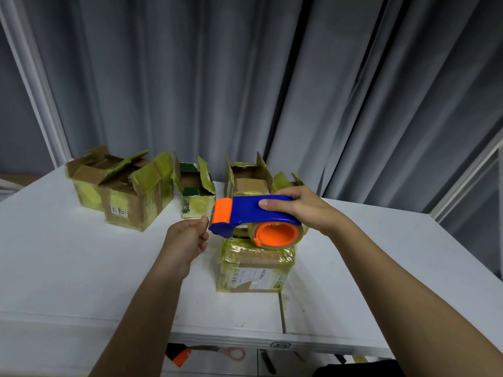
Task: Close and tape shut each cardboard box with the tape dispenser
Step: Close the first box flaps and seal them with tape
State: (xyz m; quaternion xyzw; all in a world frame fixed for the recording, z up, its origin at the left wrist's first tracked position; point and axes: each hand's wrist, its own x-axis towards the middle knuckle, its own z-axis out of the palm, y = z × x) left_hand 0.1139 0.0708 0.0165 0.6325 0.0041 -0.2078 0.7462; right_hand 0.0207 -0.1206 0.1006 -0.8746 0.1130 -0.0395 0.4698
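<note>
**Dispenser held over the taped box**

The right hand (302, 210) grips the blue-and-orange tape dispenser (253, 220) just above a closed, taped cardboard box (254, 268) on the white surface (81, 268). The left hand (187, 238) pinches at the dispenser's cutter end. Open boxes (122, 189) stand behind.

My view: two bare forearms, no sleeves reaching into frame. Left hand (187, 235) and right hand (295, 206) ungloved; no rings, watch or bands that I can see. Fingernails short. Dark garment at lower right edge.
</note>
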